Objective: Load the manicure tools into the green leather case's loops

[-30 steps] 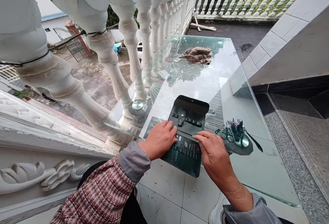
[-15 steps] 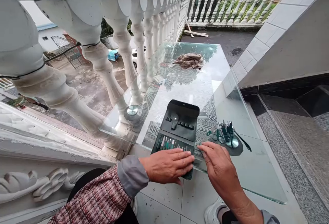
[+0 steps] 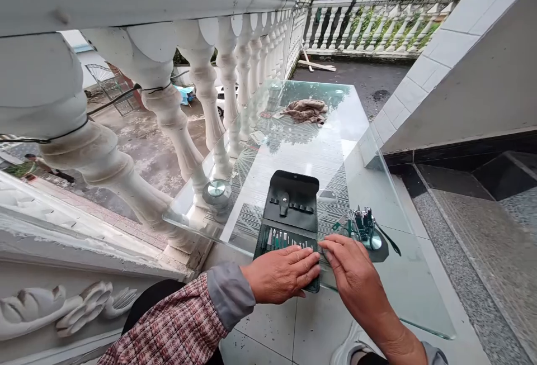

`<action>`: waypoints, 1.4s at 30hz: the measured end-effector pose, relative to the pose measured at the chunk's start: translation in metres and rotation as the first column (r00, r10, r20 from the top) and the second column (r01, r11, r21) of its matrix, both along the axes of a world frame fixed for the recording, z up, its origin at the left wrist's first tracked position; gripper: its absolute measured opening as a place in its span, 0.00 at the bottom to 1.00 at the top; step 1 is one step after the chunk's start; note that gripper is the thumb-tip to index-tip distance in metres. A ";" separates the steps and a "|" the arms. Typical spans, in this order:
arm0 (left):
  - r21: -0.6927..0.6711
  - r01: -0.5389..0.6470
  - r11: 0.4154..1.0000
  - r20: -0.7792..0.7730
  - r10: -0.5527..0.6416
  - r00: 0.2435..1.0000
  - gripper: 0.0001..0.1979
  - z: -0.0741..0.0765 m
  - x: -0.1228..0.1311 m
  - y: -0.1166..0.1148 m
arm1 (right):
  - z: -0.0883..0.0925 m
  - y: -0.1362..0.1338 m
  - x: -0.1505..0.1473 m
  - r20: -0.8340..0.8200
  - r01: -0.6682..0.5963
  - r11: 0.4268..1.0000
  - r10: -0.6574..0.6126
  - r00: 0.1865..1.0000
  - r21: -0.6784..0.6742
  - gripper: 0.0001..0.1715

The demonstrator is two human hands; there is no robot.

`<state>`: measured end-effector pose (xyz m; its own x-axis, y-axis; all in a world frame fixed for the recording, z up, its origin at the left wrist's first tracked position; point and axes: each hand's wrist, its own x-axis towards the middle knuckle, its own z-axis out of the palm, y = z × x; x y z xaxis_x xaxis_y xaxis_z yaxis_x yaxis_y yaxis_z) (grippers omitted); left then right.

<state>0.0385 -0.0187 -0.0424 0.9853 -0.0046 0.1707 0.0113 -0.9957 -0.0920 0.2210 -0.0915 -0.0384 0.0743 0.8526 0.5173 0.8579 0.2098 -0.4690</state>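
A dark green tool case [image 3: 292, 204] lies open on the near edge of a glass table [image 3: 319, 147], with several small metal tools in its lower row. My left hand [image 3: 282, 273] rests flat across the lower half of the case, fingers stretched out to the right. My right hand [image 3: 351, 269] lies beside it, fingertips touching the case's right edge, fingers extended and holding nothing. A pile of loose metal tools [image 3: 366, 225] sits on a dark pad just beyond my right hand.
A white balustrade [image 3: 201, 85] runs along the table's left side. A crumpled brown cloth [image 3: 305, 110] lies at the table's far end. A round metal fitting [image 3: 217, 189] shows at the near left corner. Grey tiled steps [image 3: 470, 197] rise at the right.
My left hand slid from the case's left edge down over its lower row. My right hand drew in to the case's right edge. The view tilted up slightly.
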 end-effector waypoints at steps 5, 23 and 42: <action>-0.093 -0.042 0.995 -0.002 0.042 0.999 0.29 0.000 0.003 0.000 | 0.017 0.015 -0.014 -0.036 -0.047 0.998 0.048 0.998 0.042 0.15; -0.068 -0.009 0.998 0.315 0.030 0.949 0.14 0.016 0.010 -0.004 | 0.026 0.032 0.078 -0.649 0.481 0.871 -0.426 0.630 -0.104 0.23; -0.438 -0.542 0.717 0.329 0.689 0.645 0.10 0.033 -0.001 0.077 | -0.013 0.069 0.087 0.356 0.427 0.884 -0.344 0.869 -0.188 0.16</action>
